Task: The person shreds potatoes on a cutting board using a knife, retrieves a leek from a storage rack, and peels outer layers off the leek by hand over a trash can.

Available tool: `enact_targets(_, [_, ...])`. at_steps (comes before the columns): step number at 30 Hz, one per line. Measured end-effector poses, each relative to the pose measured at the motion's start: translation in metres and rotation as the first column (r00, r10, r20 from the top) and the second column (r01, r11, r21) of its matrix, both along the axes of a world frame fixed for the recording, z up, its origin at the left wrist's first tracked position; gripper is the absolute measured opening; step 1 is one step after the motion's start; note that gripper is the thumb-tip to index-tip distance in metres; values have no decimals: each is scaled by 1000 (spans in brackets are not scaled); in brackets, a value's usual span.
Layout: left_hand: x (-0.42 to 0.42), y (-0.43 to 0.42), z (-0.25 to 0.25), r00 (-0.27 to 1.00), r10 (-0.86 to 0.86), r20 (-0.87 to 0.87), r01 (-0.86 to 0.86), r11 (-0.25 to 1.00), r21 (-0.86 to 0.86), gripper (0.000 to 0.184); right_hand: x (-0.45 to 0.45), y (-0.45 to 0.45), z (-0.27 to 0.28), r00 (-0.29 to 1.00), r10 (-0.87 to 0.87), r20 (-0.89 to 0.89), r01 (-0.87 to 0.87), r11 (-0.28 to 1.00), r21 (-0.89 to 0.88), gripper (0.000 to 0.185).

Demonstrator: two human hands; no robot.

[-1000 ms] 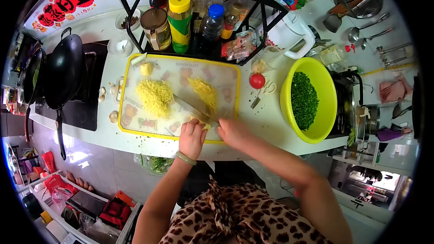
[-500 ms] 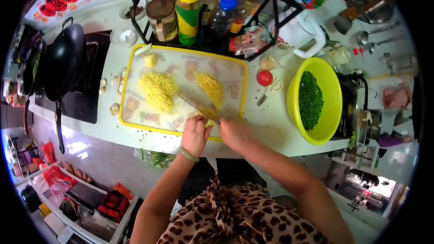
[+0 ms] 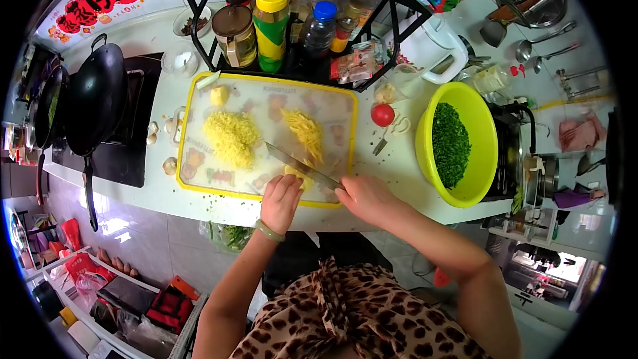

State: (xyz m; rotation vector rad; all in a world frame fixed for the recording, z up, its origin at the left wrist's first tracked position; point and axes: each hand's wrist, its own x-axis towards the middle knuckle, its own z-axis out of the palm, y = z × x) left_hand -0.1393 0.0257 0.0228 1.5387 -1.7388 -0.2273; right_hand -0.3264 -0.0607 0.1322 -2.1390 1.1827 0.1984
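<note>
My right hand (image 3: 365, 197) is closed around the handle of a kitchen knife (image 3: 297, 163). Its blade points up and left over the cutting board (image 3: 199, 187), with the flat side showing. Against the board's near edge my left hand (image 3: 281, 201) has its fingers together on a pale yellow vegetable piece (image 3: 304, 181), partly hidden by blade and fingers; I cannot tell its kind. Beyond the blade lie yellow shreds (image 3: 304, 134). A heap of finely chopped yellow bits (image 3: 230, 138) is on the left, and a yellow chunk (image 3: 218, 96) sits behind it.
Right of the board are a tomato (image 3: 383, 115), small scissors (image 3: 381, 145) and a yellow-green bowl (image 3: 425, 159) of chopped greens (image 3: 452, 146). A black rack (image 3: 292, 74) with bottles stands behind. On the left, a wok (image 3: 96, 100) rests by the stove (image 3: 133, 159).
The knife has turned so its flat side shows, and my right hand has shifted slightly right. My left hand stays at the yellow piece. The whole view has moved a little.
</note>
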Motion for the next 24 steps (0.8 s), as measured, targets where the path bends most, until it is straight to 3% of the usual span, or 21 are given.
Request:
enact_targets(13, [2, -4, -10, 1000, -29, 2, 29, 1000, -3, 25, 4, -1, -8, 982, 99, -159, -90, 994, 62, 21])
enact_targets(17, [3, -3, -14, 999, -47, 1, 47, 999, 12, 25, 12, 4, -38, 985, 87, -151, -82, 996, 37, 20])
enact_targets(20, [0, -2, -12, 999, -34, 6, 34, 999, 25, 26, 14, 17, -55, 993, -23, -114, 21, 1000, -12, 20])
enact_targets(24, [0, -4, -10, 1000, -28, -11, 28, 999, -17, 27, 12, 8, -50, 997, -77, 19, 78, 993, -86, 20])
